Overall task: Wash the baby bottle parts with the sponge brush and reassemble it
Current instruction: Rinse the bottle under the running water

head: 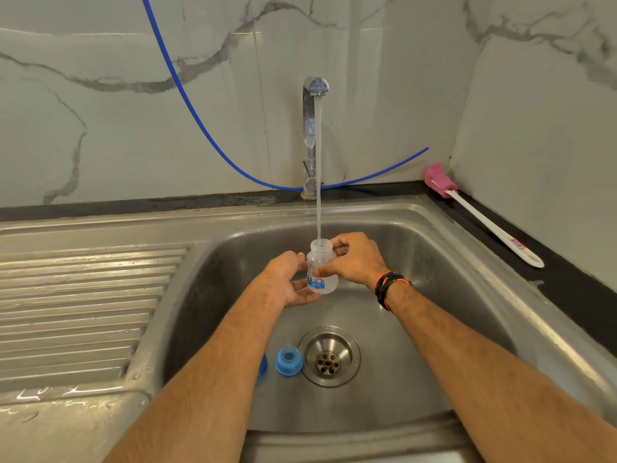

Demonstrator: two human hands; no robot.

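Note:
A clear baby bottle [321, 262] with a blue print stands upright over the sink basin, its open mouth under the running water stream [318, 182]. My right hand [355, 260] grips its neck and side. My left hand [290, 279] cups its lower left side and base. A blue collar with a clear teat [288, 359] lies on the sink floor beside the drain. Another blue part [262, 365] peeks out from behind my left forearm. The sponge brush [480, 213], pink head and white handle, lies on the dark counter at the right.
The steel sink [434, 295] has a drain [329, 356] near its front. The chrome tap [310, 135] stands behind it. A ribbed wet drainboard [83, 312] lies to the left. A blue hose [207, 135] hangs along the marble wall.

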